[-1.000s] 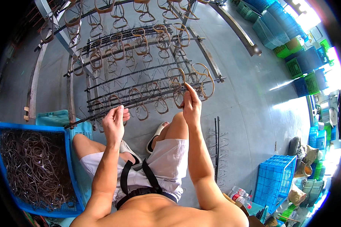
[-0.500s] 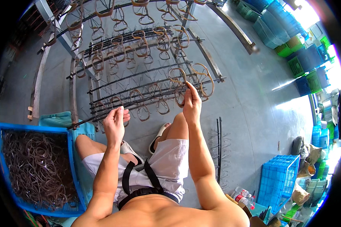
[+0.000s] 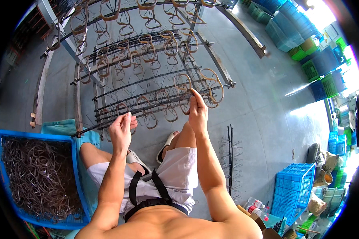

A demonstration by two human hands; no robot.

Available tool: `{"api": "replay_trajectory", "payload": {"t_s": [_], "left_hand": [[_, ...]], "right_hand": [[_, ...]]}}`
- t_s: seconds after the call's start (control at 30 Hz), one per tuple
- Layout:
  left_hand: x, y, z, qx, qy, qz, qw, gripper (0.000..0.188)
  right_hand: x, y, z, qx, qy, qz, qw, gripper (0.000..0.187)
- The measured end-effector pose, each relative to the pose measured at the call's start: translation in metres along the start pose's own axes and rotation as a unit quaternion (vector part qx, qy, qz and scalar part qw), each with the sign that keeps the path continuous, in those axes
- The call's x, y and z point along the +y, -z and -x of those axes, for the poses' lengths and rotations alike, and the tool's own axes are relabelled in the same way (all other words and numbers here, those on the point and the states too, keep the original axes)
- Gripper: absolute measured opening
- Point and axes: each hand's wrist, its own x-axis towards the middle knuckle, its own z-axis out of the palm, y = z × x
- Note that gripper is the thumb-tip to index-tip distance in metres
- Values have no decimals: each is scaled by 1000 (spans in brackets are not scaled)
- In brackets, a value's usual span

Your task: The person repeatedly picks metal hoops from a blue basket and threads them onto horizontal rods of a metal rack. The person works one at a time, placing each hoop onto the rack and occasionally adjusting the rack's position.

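Note:
My right hand (image 3: 198, 113) is closed in a pinch at a brown eyeglass frame (image 3: 182, 81), near the right end of a black rod (image 3: 87, 129) with thin wire prongs. Another brown eyeglass frame (image 3: 221, 88) hangs just right of my fingertips. Lower on the left, my left hand (image 3: 121, 129) has its thumb and fingertips pressed together beside the same rod. Whatever it holds, if anything, is too small to make out. Between my hands, several more frames hang from the rod.
Further rods of eyeglass frames (image 3: 148, 47) rest on a metal rack (image 3: 215, 55) ahead. A blue crate (image 3: 77, 179) of tangled translucent frames stands at my left. Prong rods (image 3: 230, 159) lie on the floor at right, near a blue basket (image 3: 293, 191) and plastic bottles (image 3: 256, 209).
My right hand has shifted slightly left and down, and the frame at its fingertips has moved a little left too. My left hand has barely moved.

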Motion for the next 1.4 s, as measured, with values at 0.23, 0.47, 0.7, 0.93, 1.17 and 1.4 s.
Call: {"api": "replay_trajectory", "payload": {"t_s": [0.23,0.47,0.7,0.93,1.17,1.4], "left_hand": [[1,2,1,8,3,-2,1000,33],[1,-3,0,10,20,13,1000,30],[-15,13,7,-33,-13,42,998,28],[-13,165,50,198,-130,-165,957,15],[-48,330,74,336,-80,-674,654,47],[-15,389,72,275,-56,-642,713,24]], "right_hand": [[-5,-3,-1,18,-17,-22,999,28],[0,2,-10,21,-85,-243,966,28],[-17,2,-7,17,-69,-171,983,31],[-69,-18,85,114,144,333,925,42],[-58,-121,182,-385,14,36,922,33],[-107,-239,229,-630,51,-44,774,30]]}}
